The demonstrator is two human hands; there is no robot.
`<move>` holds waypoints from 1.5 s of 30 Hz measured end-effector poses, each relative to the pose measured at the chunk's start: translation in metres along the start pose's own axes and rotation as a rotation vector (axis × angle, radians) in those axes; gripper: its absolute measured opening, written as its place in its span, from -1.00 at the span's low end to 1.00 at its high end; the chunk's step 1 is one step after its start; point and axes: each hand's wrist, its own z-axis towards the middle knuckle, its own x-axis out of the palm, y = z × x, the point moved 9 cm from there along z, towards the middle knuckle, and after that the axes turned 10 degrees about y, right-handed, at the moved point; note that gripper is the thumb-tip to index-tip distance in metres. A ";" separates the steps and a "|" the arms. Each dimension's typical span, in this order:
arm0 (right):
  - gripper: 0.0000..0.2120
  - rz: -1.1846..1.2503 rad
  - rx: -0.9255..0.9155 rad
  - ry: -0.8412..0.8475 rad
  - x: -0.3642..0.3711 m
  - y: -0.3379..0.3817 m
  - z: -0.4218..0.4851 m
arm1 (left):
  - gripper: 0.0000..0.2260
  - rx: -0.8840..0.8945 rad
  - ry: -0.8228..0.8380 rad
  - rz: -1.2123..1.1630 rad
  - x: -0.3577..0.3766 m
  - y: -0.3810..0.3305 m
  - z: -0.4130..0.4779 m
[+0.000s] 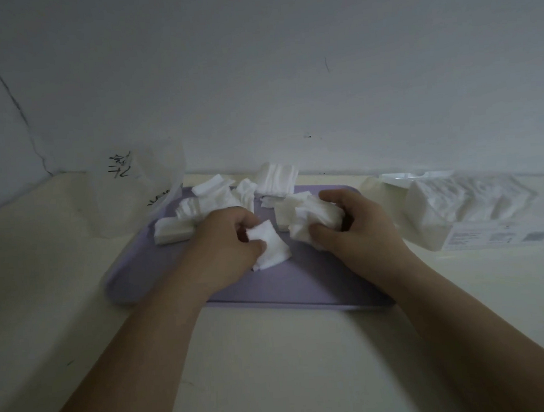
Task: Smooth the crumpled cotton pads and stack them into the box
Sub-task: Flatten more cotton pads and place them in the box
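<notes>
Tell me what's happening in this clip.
A person works over a purple tray. The left-hand grip pinches one cotton pad; the right-hand grip holds a crumpled bunch of pads. More loose pads lie along the tray's far side. The clear box at right already holds pads.

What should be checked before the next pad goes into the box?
1. Left hand holds a single cotton pad: ok.
2. That pad is smoothed flat: not ok, it looks creased.
3. Right hand is free to help flatten: not ok, it grips a crumpled bunch.
4. Box is open with room left: cannot tell.
5. Both hands work above the purple tray: ok.
</notes>
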 end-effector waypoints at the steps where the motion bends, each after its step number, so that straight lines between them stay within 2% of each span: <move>1: -0.55 0.024 -0.001 -0.003 0.000 0.000 0.000 | -0.82 -0.007 -0.020 -0.040 -0.002 0.000 0.000; 4: -0.59 0.091 -0.012 -0.028 -0.001 -0.002 0.000 | -0.92 -0.004 -0.081 -0.192 -0.008 -0.003 -0.002; 9: -0.60 0.202 -0.001 -0.039 -0.001 -0.008 0.003 | -0.82 0.038 -0.011 -0.583 -0.007 -0.012 -0.001; 12: -0.62 0.259 0.014 -0.032 0.002 -0.014 0.005 | -0.80 0.046 0.066 -0.625 0.001 -0.014 0.000; 16: -0.68 0.303 -0.002 -0.016 0.005 -0.014 0.005 | -0.83 0.037 0.083 -0.724 0.008 -0.016 -0.001; 20: -0.59 0.313 -0.007 0.047 0.012 -0.008 0.002 | -0.88 0.047 0.157 -0.877 0.026 -0.025 -0.005; 24: -0.58 0.365 -0.001 0.055 0.012 -0.007 0.002 | -0.90 0.047 0.099 -0.792 0.028 -0.022 -0.004; 28: -0.58 0.399 -0.002 0.062 0.012 -0.008 0.003 | -0.90 0.069 0.014 -0.527 0.020 -0.023 -0.007; 30: -0.56 0.402 -0.012 0.059 0.011 -0.007 0.003 | -0.88 0.094 -0.019 -0.467 0.016 -0.025 -0.008; 32: -0.54 0.413 -0.020 0.031 0.009 -0.008 0.004 | -0.88 0.090 -0.029 -0.442 0.016 -0.025 -0.009; 36: -0.63 0.453 0.002 -0.011 0.004 -0.012 0.004 | -0.88 0.051 -0.013 -0.420 0.018 -0.025 -0.010; 42: -0.80 0.442 -0.019 0.062 0.009 -0.003 0.002 | -0.84 0.046 -0.023 -0.377 0.017 -0.028 -0.013; 45: -0.83 0.546 -0.029 0.119 0.014 0.001 0.002 | -0.82 0.058 -0.035 -0.380 0.017 -0.030 -0.014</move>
